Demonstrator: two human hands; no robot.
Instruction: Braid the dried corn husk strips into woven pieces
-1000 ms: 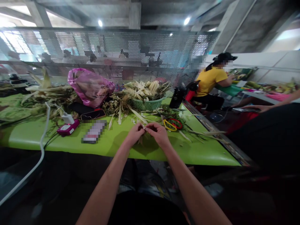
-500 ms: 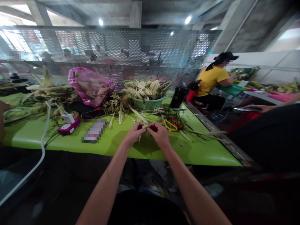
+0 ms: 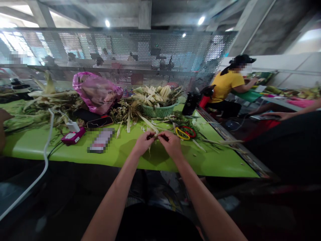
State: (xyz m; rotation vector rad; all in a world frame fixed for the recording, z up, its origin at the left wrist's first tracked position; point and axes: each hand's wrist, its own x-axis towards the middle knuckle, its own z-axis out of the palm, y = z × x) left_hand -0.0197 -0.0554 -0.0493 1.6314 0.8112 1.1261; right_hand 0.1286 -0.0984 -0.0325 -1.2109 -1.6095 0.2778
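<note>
Over the green tabletop (image 3: 160, 161), my two hands meet at the fingertips. My left hand (image 3: 144, 143) is pinched on a small pale plant strip (image 3: 149, 149), whose thin end hangs below the fingers. My right hand (image 3: 171, 143) is closed in a pinch at the same piece, its thumb and index finger close to the left ones. The fingers cover most of the strip. Just right of my right hand lie scissors (image 3: 187, 137) with yellow and red handles. Beyond the hands, a green basket (image 3: 160, 112) is heaped with pale dried husks (image 3: 155, 96).
A pixelated phone (image 3: 101, 140), another phone (image 3: 100, 122) and a magenta socket box (image 3: 73, 136) with a white cable (image 3: 46, 157) lie left. Behind them stands a pink plastic bag (image 3: 86, 87). A person in yellow (image 3: 227, 85) sits right; another person's hand (image 3: 286, 115) holds a phone.
My hands stay almost in place, with small finger movements at the strip. More of its thin end now shows below my left fingers. The person in yellow has raised a hand slightly.
</note>
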